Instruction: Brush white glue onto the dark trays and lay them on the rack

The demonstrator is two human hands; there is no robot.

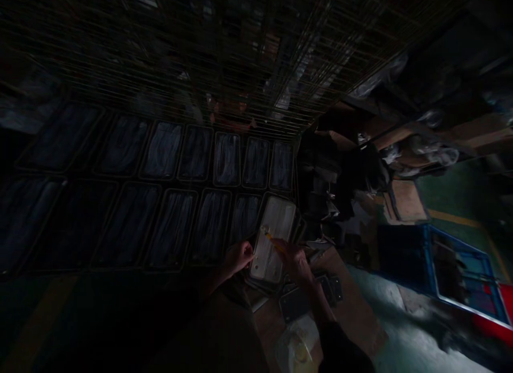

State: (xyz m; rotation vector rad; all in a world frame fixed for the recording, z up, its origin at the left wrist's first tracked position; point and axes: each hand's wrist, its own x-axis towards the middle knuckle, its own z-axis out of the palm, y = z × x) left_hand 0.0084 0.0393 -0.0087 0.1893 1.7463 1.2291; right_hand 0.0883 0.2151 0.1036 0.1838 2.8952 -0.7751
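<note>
Dim light. Wire mesh [240, 52] spans the far side. Two rows of streaked dark panels [172, 226] to the left. Blue crate [404, 250] well off to the right. Pale panel [278, 218] lies aslant at the near row's right end, between my hands. My right hand [295, 259] is closed round a yellow-handled tool, tip over the panel. My left hand [241, 255], fingers curled, is at its left edge; can't tell if gripping. Smallest: that tool [270, 236], brush-like.
</note>
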